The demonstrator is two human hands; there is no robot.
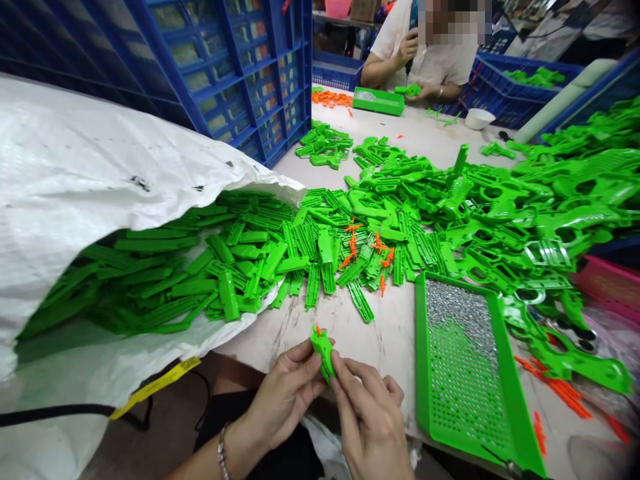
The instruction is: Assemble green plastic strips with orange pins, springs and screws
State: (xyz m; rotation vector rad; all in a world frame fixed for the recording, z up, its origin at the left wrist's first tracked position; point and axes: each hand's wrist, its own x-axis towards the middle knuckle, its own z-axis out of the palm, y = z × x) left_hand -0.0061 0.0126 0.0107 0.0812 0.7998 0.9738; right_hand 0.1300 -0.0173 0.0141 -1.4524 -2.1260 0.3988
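Note:
Near the table's front edge, my left hand (287, 393) and my right hand (367, 407) both grip one small green plastic part (323, 348). An orange piece (319, 331) shows at its upper end. Fingers of both hands cover its lower portion. Just beyond lie loose green plastic strips (361, 301), with several small orange pieces (383, 250) among them. To the right of my hands sits a green tray (423, 360) holding small silvery metal bits (457, 310), heaped mostly toward its far end.
A white sack (125, 153) spills green strips (227, 293) on the left, before a tall blue crate (240, 73). Green toy gun halves (530, 200) pile up at right. Orange strips (555, 387) lie beside the tray. Across the table a person (425, 53) holds a tool and a green part.

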